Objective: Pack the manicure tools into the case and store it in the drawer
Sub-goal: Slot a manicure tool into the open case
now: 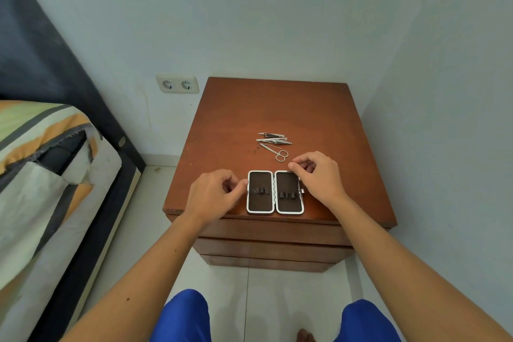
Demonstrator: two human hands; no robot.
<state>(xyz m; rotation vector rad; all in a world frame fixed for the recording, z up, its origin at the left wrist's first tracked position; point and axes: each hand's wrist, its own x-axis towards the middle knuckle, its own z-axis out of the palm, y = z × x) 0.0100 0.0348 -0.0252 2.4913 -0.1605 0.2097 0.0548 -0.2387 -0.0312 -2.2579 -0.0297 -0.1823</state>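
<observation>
Both hands, left (215,193) and right (319,175), loosely curled and empty, flank your open case (274,193); next, fetch the tools (274,144) beyond it.

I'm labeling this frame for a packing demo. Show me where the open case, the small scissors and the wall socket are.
open case (261,204): head view, on the brown lining of its left half.
small scissors (281,156): head view, on the finger rings.
wall socket (177,84): head view, on the white plate between its two outlets.
</observation>
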